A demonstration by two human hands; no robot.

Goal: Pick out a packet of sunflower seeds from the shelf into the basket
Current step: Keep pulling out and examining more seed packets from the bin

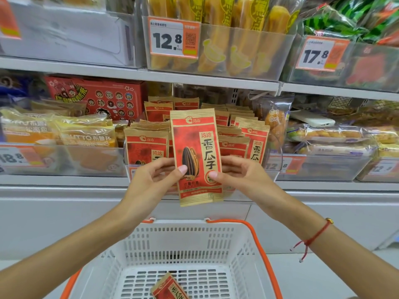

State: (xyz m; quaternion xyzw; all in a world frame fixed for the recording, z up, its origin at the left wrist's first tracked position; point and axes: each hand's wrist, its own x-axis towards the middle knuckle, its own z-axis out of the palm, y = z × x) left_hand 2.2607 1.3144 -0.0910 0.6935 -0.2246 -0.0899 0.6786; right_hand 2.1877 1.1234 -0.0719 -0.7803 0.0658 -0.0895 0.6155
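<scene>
White metal store shelving fills the upper view in two tiers, each fronted by clear plastic bins carrying orange-and-white price labels. The top tier holds long yellow-orange snack packs in the middle bin and green striped bags to the right. On the lower tier, clear-wrapped yellow bread packs sit to the left with a red cartoon-printed cardboard box behind them, and more wrapped pastries lie to the right. Between them stands a row of red-and-tan paper sunflower seed packets, upright in their bin. Below the shelving, a white perforated plastic shopping basket with an orange handle sits under the person's forearms; at its bottom lies a second red-and-tan seed packet, tilted and partly cut off by the frame edge. Held upright in the air in front of the seed bin and above the basket is one red-and-tan paper packet printed with a dark sunflower seed. The left hand pinches its left edge, thumb pressed on the front and the other fingers curled behind. The right hand pinches the right edge the same way, thumb on the front near a round seal. A thin red string bracelet with a small gold bead circles the right wrist.
</scene>
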